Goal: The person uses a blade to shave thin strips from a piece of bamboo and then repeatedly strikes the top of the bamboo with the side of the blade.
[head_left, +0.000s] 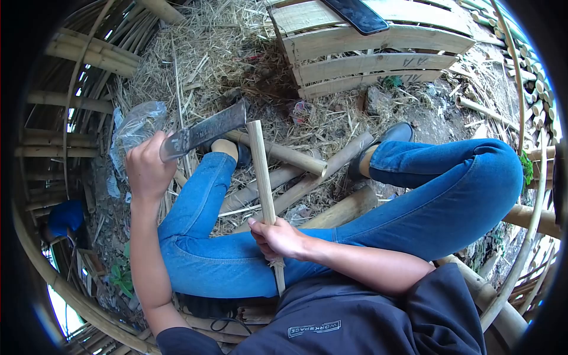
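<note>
My left hand (148, 164), raised at the left, is closed around the handle of a machete (207, 129). The dark, broad blade points right, its end close to the top of a bamboo strip (261, 171) but apart from it. My right hand (280, 239) grips that strip low down, in front of my lap. The strip stands nearly upright, leaning slightly left at its top, with a frayed lower part showing beneath the fist. The machete handle is mostly hidden by my fingers.
Cut bamboo poles (290, 157) lie between my legs on straw-covered ground. Ahead is a slatted wooden crate (373, 56) with a dark phone-like object (358, 16) on top. Clear plastic (139, 121) lies left. Stacked bamboo (532, 89) stands far right; a person in blue (65, 218) is far left.
</note>
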{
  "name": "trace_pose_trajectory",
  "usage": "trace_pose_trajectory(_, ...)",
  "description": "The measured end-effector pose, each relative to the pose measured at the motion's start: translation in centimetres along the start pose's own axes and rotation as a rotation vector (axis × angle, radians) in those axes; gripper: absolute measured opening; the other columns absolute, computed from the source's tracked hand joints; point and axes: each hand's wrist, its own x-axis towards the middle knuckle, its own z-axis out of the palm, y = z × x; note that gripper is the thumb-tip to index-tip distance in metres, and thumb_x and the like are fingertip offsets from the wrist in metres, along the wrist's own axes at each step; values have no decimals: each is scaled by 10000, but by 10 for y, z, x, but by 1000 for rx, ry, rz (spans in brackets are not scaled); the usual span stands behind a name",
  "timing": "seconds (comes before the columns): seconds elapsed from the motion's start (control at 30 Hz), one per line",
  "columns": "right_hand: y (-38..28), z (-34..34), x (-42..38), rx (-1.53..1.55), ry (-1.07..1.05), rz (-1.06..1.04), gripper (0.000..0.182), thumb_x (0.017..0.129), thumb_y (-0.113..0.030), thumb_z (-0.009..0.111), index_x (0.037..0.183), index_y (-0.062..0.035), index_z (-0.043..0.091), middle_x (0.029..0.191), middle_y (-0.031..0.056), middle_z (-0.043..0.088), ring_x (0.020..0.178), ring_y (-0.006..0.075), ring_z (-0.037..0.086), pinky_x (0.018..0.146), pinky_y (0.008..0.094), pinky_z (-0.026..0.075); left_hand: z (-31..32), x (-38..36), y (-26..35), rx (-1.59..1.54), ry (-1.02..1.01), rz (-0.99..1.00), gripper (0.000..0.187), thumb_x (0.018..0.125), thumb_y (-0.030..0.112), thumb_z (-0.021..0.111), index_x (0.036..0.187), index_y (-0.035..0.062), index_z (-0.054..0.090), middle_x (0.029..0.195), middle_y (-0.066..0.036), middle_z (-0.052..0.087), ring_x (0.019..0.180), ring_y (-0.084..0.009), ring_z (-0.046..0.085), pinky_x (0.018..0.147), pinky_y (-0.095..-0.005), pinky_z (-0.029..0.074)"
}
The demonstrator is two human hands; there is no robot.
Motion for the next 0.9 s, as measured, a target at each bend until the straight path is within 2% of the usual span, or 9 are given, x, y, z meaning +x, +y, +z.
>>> trace_pose_trajectory(0.1, -2, 0, 0, -31, 0, -8, 435, 1038, -383, 436, 687, -131, 385, 567, -18, 367, 441, 118, 355, 401, 320, 322, -10, -1, 9, -92, -154, 61, 264, 871, 183, 648, 675, 56, 525, 598, -155, 569, 564, -369, 592, 512, -455, 434)
trace_pose_trajectory(0.2, -8, 5, -6, 25, 20, 64, 462, 1035, -418, 457, 672, -171, 309, 595, -69, 235, 462, 87, 221, 443, 290, 212, -4, -6, 17, -151, -247, 171, 225, 814, 155, 686, 673, 61, 537, 599, -138, 568, 562, -353, 594, 512, -450, 436)
trace_pose_trajectory(0.27, -9, 6, -8, 25, 16, 50, 462, 1035, -417, 458, 671, -172, 309, 594, -68, 235, 462, 86, 219, 443, 291, 208, 1, -11, 21, -126, -309, 216, 185, 779, 141, 700, 689, 62, 559, 616, -128, 588, 581, -339, 612, 525, -444, 456)
trace_pose_trajectory(0.37, -7, 5, -6, 30, 28, 50, 462, 1035, -412, 459, 671, -170, 309, 590, -66, 237, 460, 88, 219, 443, 293, 204, 9, -15, 21, -117, -363, 219, 152, 787, 132, 690, 712, 65, 577, 633, -122, 608, 592, -332, 623, 535, -445, 467)
trace_pose_trajectory(0.47, -5, 7, -7, 50, 33, 49, 458, 1036, -400, 463, 671, -167, 312, 587, -62, 240, 461, 90, 221, 444, 295, 205, 17, -15, 20, -83, -347, 202, 122, 796, 118, 677, 732, 64, 589, 651, -121, 626, 597, -328, 630, 539, -442, 475)
trace_pose_trajectory(0.57, -5, 6, -6, 44, 46, 54, 451, 1037, -386, 467, 674, -164, 319, 587, -59, 244, 461, 93, 225, 446, 298, 208, 25, -11, 20, -88, -273, 159, 224, 863, 148, 642, 689, 55, 536, 633, -143, 596, 607, -355, 618, 546, -463, 456)
trace_pose_trajectory(0.67, -8, 5, -8, 32, 62, 51, 446, 1038, -377, 468, 675, -162, 322, 587, -58, 248, 462, 95, 232, 446, 301, 215, 29, -7, 19, -50, -221, 172, 214, 885, 157, 628, 710, 57, 555, 646, -147, 603, 619, -356, 622, 551, -454, 466)
trace_pose_trajectory(0.8, -6, 7, -7, 0, 48, 32, 450, 1039, -376, 464, 672, -162, 315, 587, -59, 250, 461, 96, 239, 446, 300, 226, 21, 4, 13, 1, -188, 34, 136, 850, 140, 640, 763, 49, 591, 690, -147, 634, 656, -369, 633, 585, -472, 480)
trace_pose_trajectory(0.9, -9, 9, -11, 12, 10, 47, 453, 1040, -377, 462, 671, -160, 313, 586, -61, 250, 462, 94, 239, 444, 296, 223, 16, 6, 0, 92, -60, 0, 99, 825, 133, 644, 803, 43, 609, 700, -149, 638, 662, -374, 633, 591, -479, 475)
